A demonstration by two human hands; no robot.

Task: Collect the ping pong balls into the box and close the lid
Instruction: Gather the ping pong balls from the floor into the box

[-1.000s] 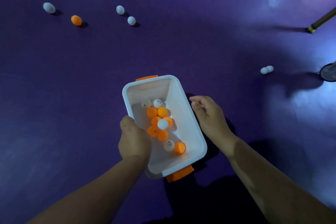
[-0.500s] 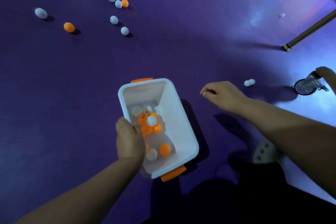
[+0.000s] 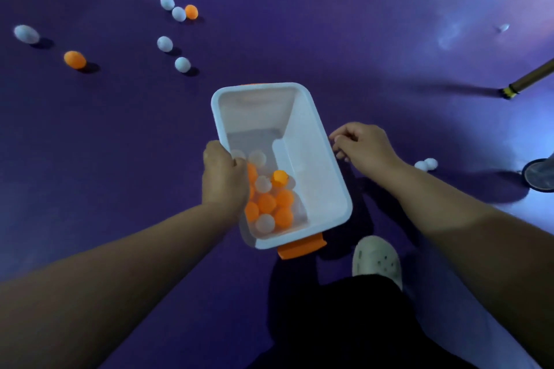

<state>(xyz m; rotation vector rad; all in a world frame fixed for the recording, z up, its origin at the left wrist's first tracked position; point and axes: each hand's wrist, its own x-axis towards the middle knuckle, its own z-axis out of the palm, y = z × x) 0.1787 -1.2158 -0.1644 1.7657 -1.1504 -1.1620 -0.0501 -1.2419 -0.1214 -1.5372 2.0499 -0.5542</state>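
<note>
Above the purple floor [image 3: 329, 24] hangs the white box [image 3: 311, 141], balls [image 3: 269, 201] pooled at its near end; the left hand [image 3: 223, 180] grips its left rim; the right hand [image 3: 362, 147] curls beside it, contents unclear. Keep it level; reach for the nearby white pair [image 3: 425, 164].

Hidden or cut off around the box [image 3: 314, 159]

The left hand [image 3: 223, 180] covers part of the box's left rim and some of the balls [image 3: 266, 204] inside, which blur together. Right of the box, the right hand [image 3: 364, 148] curls its fingers under; whether they hold anything, I can't tell. Farther right, 1 wheel [image 3: 539, 180] and 1 rod [image 3: 530, 79] are cut by the edge.
</note>
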